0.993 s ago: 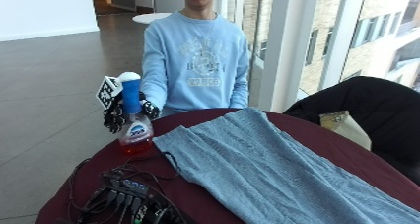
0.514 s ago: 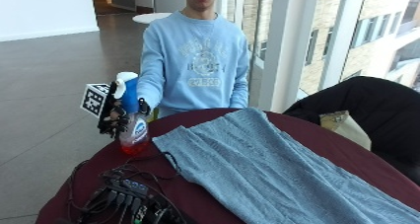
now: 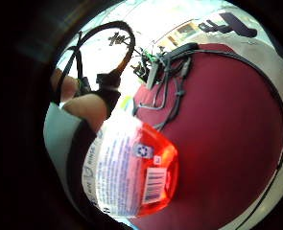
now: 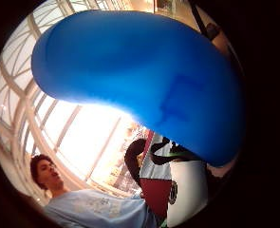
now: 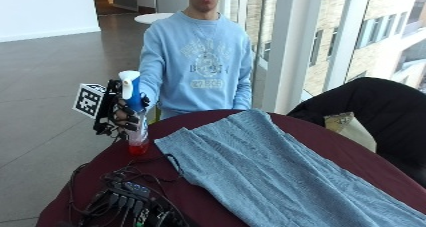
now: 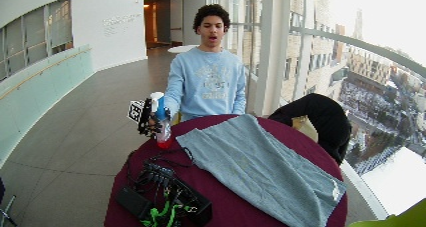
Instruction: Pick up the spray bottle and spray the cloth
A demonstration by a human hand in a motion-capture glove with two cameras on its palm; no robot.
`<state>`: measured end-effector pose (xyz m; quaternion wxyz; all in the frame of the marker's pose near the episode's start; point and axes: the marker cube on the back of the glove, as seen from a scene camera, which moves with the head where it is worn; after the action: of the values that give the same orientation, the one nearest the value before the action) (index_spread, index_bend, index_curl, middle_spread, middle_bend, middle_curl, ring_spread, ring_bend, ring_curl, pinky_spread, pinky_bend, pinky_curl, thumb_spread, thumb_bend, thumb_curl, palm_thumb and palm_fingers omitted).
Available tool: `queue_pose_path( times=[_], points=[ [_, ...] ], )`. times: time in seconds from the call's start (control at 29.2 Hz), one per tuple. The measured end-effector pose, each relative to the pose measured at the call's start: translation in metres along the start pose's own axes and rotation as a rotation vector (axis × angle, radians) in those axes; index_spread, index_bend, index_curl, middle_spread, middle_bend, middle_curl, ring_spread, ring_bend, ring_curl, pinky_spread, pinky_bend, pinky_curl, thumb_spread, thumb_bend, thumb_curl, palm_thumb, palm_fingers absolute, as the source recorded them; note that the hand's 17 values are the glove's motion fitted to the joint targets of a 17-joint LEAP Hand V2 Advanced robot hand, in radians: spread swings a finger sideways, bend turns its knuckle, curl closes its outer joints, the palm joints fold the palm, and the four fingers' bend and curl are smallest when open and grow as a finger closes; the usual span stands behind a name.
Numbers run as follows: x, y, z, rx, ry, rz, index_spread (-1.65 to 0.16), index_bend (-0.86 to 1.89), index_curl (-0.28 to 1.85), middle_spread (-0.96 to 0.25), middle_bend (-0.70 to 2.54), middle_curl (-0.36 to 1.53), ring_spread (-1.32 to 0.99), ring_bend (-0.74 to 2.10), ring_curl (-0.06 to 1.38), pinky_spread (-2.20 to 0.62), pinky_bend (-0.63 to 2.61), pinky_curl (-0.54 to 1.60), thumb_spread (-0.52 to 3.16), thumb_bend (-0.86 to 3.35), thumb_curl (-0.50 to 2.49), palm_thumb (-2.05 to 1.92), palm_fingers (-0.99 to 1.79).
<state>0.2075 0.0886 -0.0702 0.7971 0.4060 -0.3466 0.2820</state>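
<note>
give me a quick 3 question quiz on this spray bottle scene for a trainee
1. True or false: the black-gloved right hand grips the clear spray bottle with red liquid and a blue-and-white trigger head.
2. Where does the large grey-blue cloth lie? A) folded on a chair B) spread across the round maroon table C) on the floor
3. Fill in: the bottle's base is near the table's ____.

Key: 1 true; 2 B; 3 edge

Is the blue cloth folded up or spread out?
Spread out. The cloth lies open and flat across the round table, reaching from beside the spray bottle toward the far edge.
</note>
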Motion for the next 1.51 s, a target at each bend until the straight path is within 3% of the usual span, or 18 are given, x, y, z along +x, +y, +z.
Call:
queue_pose_path(
  times=[0.24,0.48,0.65,0.96,1.51],
  points=[
    [-0.053,-0.015,0.022,-0.36,-0.015,-0.008,-0.23,0.13,0.35,-0.1,0.4,0.47,-0.1,0.58,0.41,0.2,0.19,0.27,0.79,-0.03,0.55,0.91,1.09],
    [-0.124,-0.034,0.082,-0.684,-0.053,0.014,-0.21,0.12,0.35,-0.09,0.38,0.47,-0.08,0.59,0.41,0.18,0.2,0.29,0.82,-0.04,0.55,0.87,1.12],
    [-0.148,-0.042,0.133,-0.778,0.025,-0.011,-0.19,0.12,0.34,-0.08,0.39,0.48,-0.07,0.58,0.41,0.18,0.2,0.3,0.84,-0.03,0.56,0.85,1.13],
    [-0.158,-0.054,0.217,-1.001,0.112,0.137,-0.17,0.13,0.34,-0.08,0.4,0.48,-0.06,0.58,0.4,0.17,0.2,0.32,0.9,-0.03,0.56,0.84,1.15],
    [-0.147,-0.042,0.249,-1.123,0.215,0.282,-0.15,0.12,0.34,-0.07,0.41,0.49,-0.04,0.6,0.41,0.17,0.19,0.33,0.97,-0.02,0.55,0.83,1.15]
  ],
)
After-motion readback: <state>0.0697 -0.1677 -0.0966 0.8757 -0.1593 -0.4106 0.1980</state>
